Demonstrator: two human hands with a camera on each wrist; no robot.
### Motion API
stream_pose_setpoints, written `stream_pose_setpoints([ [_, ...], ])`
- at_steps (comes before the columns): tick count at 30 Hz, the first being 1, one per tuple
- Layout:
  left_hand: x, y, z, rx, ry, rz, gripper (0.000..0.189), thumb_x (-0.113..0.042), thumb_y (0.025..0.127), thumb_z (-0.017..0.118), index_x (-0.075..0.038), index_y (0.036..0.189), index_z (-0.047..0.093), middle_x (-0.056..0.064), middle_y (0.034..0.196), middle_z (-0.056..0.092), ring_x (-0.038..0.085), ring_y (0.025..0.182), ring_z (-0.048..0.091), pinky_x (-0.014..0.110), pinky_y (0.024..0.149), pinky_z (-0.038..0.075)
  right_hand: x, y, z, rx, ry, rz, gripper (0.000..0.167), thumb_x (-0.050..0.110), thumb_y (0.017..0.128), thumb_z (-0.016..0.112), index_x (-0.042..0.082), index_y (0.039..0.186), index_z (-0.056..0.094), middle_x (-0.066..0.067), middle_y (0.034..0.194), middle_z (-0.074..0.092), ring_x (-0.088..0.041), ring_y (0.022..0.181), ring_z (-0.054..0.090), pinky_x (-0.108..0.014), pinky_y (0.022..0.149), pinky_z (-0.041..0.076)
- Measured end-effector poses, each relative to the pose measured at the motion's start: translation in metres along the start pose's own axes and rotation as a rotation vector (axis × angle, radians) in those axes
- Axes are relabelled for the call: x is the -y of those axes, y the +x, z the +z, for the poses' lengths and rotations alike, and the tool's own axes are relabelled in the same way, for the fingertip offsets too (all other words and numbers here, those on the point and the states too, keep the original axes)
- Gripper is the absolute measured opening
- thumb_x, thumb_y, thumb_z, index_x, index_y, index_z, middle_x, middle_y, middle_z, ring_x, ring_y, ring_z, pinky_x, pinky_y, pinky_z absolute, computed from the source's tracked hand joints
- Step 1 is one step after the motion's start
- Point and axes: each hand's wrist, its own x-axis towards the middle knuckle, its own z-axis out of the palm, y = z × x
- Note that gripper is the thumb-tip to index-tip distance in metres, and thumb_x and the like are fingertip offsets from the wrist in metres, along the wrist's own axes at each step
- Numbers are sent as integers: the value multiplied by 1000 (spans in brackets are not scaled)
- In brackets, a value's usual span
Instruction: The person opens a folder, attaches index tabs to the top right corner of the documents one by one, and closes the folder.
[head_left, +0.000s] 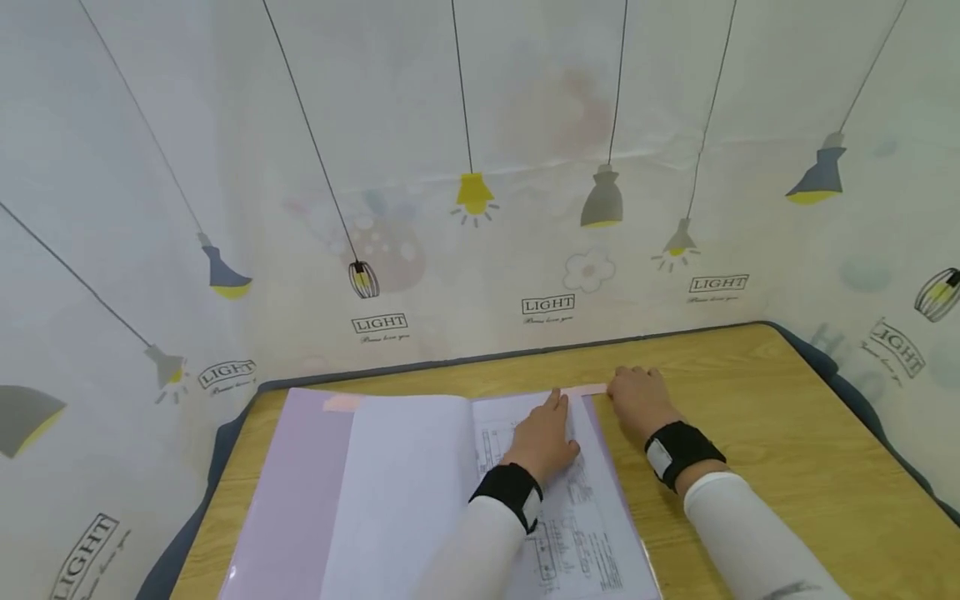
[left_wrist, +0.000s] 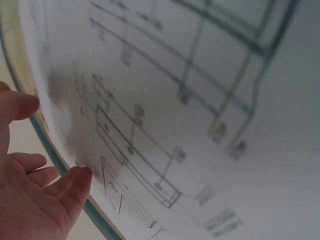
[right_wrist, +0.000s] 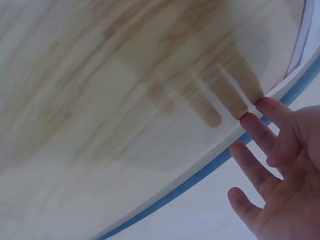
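Note:
A lilac folder (head_left: pixel 307 467) lies spread on the table, a blank white sheet (head_left: pixel 408 483) on its left half. On the right half is a page of line diagrams (head_left: pixel 577 550), seen close and slightly blurred in the left wrist view. My left hand (head_left: pixel 543 442) rests on this page, its fingers extended toward the top edge. A pale pink strip (head_left: pixel 585 390) runs from the page's top out past the folder's right side. My right hand (head_left: pixel 643 404) is at the strip's outer end, fingertips touching the table. In the right wrist view its fingers are spread; the strip is not visible there.
The wooden table (head_left: pixel 780 433) has a dark border along its edges. Behind it hangs a pale curtain (head_left: pixel 480 275) printed with lamps. A second pink strip (head_left: pixel 342 402) lies at the top of the folder's left cover.

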Motion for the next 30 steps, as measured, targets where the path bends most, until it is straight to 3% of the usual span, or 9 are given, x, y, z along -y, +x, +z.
stream_pose_setpoints([
  [2, 2, -12, -4, 13, -91, 7, 66, -35, 92, 58, -12, 148, 30, 4, 155, 28, 22, 135, 39, 35, 103, 41, -1, 0, 1, 6, 7, 2, 18, 2, 89, 58, 9, 96, 73, -12, 100, 61, -38, 98, 57, -57, 87, 41],
  [5, 5, -34, -9, 16, -148, 19, 62, -33, 93, 57, -13, 147, 33, 5, 152, 34, 23, 137, 37, 36, 108, 35, -2, 1, 2, 4, 5, -7, 21, 1, 90, 55, 9, 98, 73, -12, 98, 60, -37, 95, 58, -57, 85, 42],
  [12, 23, -85, -30, -26, -98, -13, 60, -37, 89, 63, -13, 140, 44, 7, 148, 39, 28, 134, 38, 47, 103, 39, 0, 3, -4, 25, 49, 25, 26, -2, 91, 49, 7, 97, 73, -15, 107, 62, -37, 101, 59, -60, 89, 40],
  [18, 55, -123, -40, -31, -93, -115, 63, -39, 81, 72, -11, 133, 51, 9, 137, 47, 28, 121, 46, 47, 90, 47, 2, 5, -4, 72, 84, 65, 28, -1, 92, 48, 6, 104, 72, -22, 124, 57, -43, 111, 56, -62, 93, 37],
  [21, 74, -136, -35, -36, -115, -180, 53, -39, 79, 74, -10, 120, 56, 6, 118, 53, 22, 100, 49, 40, 78, 48, 1, 6, -1, 86, 89, 75, 29, -1, 93, 47, 6, 107, 71, -24, 128, 55, -44, 114, 54, -62, 94, 37],
  [24, 88, -145, -28, -45, -155, -216, 41, -39, 78, 75, -12, 102, 55, 2, 97, 50, 18, 83, 43, 32, 66, 41, -1, 7, 1, 80, 89, 68, 30, 0, 93, 46, 8, 107, 71, -24, 128, 55, -44, 113, 54, -61, 91, 40],
  [30, 97, -153, -17, -16, -251, -249, 43, -43, 76, 75, -11, 92, 51, 2, 85, 43, 19, 79, 39, 35, 64, 35, -3, 6, 2, 66, 100, 50, 30, 1, 93, 46, 8, 107, 71, -22, 122, 57, -42, 108, 57, -61, 87, 42],
])
